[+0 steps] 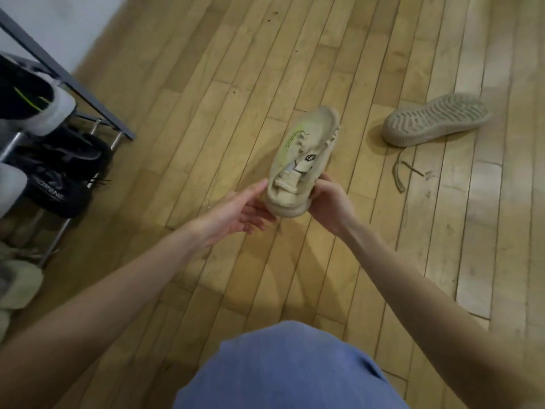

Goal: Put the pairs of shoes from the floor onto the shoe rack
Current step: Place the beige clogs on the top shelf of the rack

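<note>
Both hands on the tan shoe (pixel 300 160), held above the floor (pixel 206 84): right hand (pixel 330 205) grasps the heel, left hand (pixel 239 211) touches it with loose fingers. Mate (pixel 436 119) sole-up, far right. Rack (pixel 59 119) left, with shoes.

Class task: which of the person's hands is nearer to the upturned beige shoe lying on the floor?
Right. The right hand holds the other shoe's heel on the side facing the upturned shoe; the left hand is beyond, toward the rack.
</note>
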Motion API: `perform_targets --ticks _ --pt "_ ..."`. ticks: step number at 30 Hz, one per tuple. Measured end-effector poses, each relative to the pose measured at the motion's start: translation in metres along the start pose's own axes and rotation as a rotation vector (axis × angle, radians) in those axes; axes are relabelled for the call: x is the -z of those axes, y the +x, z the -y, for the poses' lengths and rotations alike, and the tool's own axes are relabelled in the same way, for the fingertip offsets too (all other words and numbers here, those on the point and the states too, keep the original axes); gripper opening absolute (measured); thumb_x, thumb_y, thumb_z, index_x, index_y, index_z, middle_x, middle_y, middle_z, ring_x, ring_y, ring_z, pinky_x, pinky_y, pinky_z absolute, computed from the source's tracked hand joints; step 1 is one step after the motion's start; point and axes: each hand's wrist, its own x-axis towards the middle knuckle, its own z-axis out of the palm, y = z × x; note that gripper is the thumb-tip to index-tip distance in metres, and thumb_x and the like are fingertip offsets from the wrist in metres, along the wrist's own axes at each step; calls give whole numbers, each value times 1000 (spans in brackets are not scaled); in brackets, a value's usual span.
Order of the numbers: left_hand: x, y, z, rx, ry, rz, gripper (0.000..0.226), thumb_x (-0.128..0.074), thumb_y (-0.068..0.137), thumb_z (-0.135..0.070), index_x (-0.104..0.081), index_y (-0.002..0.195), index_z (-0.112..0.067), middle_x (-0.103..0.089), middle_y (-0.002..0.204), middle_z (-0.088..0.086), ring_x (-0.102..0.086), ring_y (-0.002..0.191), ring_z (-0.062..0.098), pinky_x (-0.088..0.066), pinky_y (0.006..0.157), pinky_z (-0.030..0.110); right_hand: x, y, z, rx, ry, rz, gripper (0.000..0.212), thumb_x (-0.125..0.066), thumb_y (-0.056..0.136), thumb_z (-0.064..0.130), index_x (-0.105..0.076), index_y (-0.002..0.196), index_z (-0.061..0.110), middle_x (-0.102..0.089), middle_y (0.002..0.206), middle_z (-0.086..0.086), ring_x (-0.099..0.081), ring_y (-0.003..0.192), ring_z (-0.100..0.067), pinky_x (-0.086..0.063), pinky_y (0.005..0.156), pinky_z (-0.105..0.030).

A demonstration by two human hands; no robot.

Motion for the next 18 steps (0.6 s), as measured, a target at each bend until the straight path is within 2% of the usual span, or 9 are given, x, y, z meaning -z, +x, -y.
perform_targets --ticks 2,5,6,8,9,11,14,16,18 --pt "3 -3 0 -33 -137 -24 37 -56 90 -43 -63 105 -10 -69 83 10 -62 67 17 -48 60 25 -5 8 -3 -54 -66 59 50 -41 62 -3 -54 110 6 -71 86 1 -64 76 -13 -52 67 -24" --pt "10 -2 -1 -49 -249 -104 22 -61 91 -25 -62 98 -4 -60 76 8 -58 65 16 -50 55 19 8 23 8 -126 -334 50 49 -49 72 1 -58 120 2 -69 106 -6 -66 98 -24 -53 88 -35" --pt "14 0 0 -49 -187 -131 22 -62 90 -24 -64 95 -3 -62 75 9 -60 68 17 -51 58 20 18 28 16 -94 -470 -28 44 -51 76 0 -59 119 -1 -68 111 -9 -65 105 -28 -53 91 -36" --pt "22 1 0 -54 -37 -176 23 -66 87 -25 -66 90 -2 -66 78 13 -64 78 25 -53 67 25 42 40 37 21 -763 -387 37 -51 84 -1 -58 120 -1 -63 121 -13 -59 117 -32 -49 95 -37" --pt "25 0 -2 -50 0 -191 24 -67 85 -25 -67 89 -2 -68 81 17 -64 82 29 -52 70 28 55 45 47 58 -923 -611 43 -52 86 4 -52 129 0 -52 134 -17 -49 126 -33 -43 103 -39" --pt "31 -2 -5 -42 20 -210 28 -69 84 -25 -67 93 2 -68 87 21 -64 83 31 -52 73 32 71 58 64 23 -1212 -926 67 -56 87 14 -27 147 10 -13 154 -28 -16 142 -44 -23 116 -49" --pt "34 -2 -11 -50 56 -248 25 -69 84 -23 -67 89 1 -68 80 18 -63 77 28 -54 73 33 90 91 80 -74 -1389 -1063 82 -63 85 21 -14 150 29 16 152 -36 9 140 -56 -7 117 -59" --pt "35 -4 -16 -51 78 -262 21 -68 85 -22 -67 89 -1 -69 83 20 -64 77 26 -56 73 30 103 109 88 -173 -1339 -1116 78 -60 89 21 -14 150 33 19 152 -36 13 139 -56 1 115 -59" --pt "38 -10 -21 -39 104 -255 19 -66 87 -20 -66 92 -1 -69 92 22 -65 78 24 -56 65 22 111 118 91 -196 -1266 -1171 68 -52 92 12 -20 148 33 17 153 -35 10 141 -55 -2 116 -57"
